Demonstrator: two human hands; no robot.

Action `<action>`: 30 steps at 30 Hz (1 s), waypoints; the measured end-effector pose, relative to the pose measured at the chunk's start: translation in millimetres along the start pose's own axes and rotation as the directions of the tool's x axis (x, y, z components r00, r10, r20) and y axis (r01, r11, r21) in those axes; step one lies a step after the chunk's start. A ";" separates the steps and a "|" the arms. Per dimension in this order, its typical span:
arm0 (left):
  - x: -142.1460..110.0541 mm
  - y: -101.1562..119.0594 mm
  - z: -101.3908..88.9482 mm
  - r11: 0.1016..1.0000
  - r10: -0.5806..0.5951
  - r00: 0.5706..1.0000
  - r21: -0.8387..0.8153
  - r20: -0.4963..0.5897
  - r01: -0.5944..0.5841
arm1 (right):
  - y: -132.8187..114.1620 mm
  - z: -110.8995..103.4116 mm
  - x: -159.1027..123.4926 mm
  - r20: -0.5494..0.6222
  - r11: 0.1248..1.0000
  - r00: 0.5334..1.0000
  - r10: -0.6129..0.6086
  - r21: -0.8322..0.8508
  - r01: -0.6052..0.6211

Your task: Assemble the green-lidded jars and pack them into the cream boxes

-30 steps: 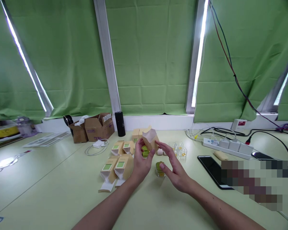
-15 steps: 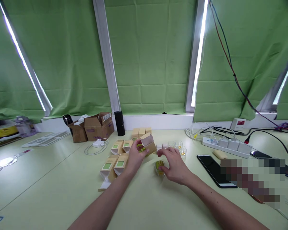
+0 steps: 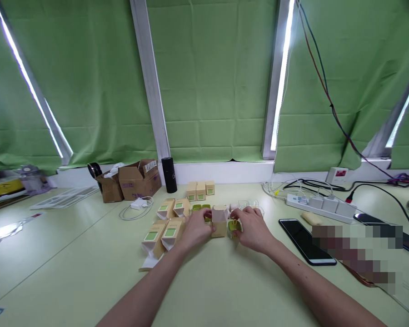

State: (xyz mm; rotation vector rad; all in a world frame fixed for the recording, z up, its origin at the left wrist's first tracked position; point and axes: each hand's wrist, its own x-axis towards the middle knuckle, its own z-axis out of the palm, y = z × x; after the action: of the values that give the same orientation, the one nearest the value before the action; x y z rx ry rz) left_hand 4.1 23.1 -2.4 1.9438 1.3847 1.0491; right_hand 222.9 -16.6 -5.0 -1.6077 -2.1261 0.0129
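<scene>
In the head view, my left hand (image 3: 198,229) grips the left side of a small open kraft box (image 3: 219,227), which stands upright with its pale flap raised. Just right of the box, my right hand (image 3: 254,230) is closed on a small clear cup with green contents (image 3: 235,225). The cup is apart from the box opening and partly hidden by the fingers. Behind my left hand sit small green pieces (image 3: 197,207). Several kraft boxes with green labels (image 3: 170,232) lie to the left, some with flaps open. Clear cups (image 3: 244,204) stand behind my right hand.
Three closed kraft boxes (image 3: 201,190) stand farther back. A black cylinder (image 3: 169,175) and brown cartons (image 3: 140,180) are by the wall. A white charger (image 3: 139,204) lies at left. At right are a phone (image 3: 305,240), a power strip (image 3: 322,208) and cables.
My left hand has set the tilted box upright on the table, a little to the right. My right hand has grasped the green cup and brought it beside the box.
</scene>
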 end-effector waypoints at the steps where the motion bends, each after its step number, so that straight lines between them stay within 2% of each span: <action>1: -0.8 0.1 0.8 1.000 -0.003 1.000 0.019 -0.001 0.003 | 0.7 -0.1 0.2 0.002 1.000 1.000 -0.001 0.001 0.001; 5: -3.5 2.3 2.5 0.995 -0.011 1.000 0.094 -0.013 0.012 | 1.8 -0.8 0.1 0.033 1.000 0.999 0.005 0.021 -0.006; 7: -4.5 5.3 2.6 0.997 0.014 0.999 0.080 -0.031 -0.012 | 1.7 -1.4 -0.4 0.045 0.999 0.999 0.006 0.034 -0.007; 12: -8.1 12.8 0.8 0.985 0.174 0.970 0.017 -0.172 -0.174 | 1.0 -1.5 -0.9 0.029 0.999 0.999 0.021 0.038 -0.022; 14: -9.6 13.9 -1.0 0.968 0.249 0.948 0.052 -0.196 -0.244 | 0.8 -0.7 -0.7 0.018 0.999 1.000 0.023 0.031 -0.023; 16: -10.2 13.5 -2.3 0.961 0.276 0.941 0.082 -0.195 -0.265 | 0.9 0.2 -0.5 0.012 0.999 1.000 0.024 0.026 -0.025; 22: -4.8 6.3 2.1 0.974 0.228 0.966 0.038 -0.122 -0.225 | 2.3 2.2 0.3 0.017 0.999 1.000 0.025 0.029 -0.026; 30: -1.6 2.8 9.6 0.983 0.116 0.980 -0.124 -0.161 -0.137 | 0.2 0.9 0.4 0.025 0.999 0.999 0.028 0.044 -0.029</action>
State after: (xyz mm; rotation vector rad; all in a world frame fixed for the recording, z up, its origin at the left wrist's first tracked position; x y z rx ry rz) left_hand 13.2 20.9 -6.1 1.9059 1.2464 1.3420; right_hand 222.6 -15.9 -5.7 -1.6201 -2.1058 0.0891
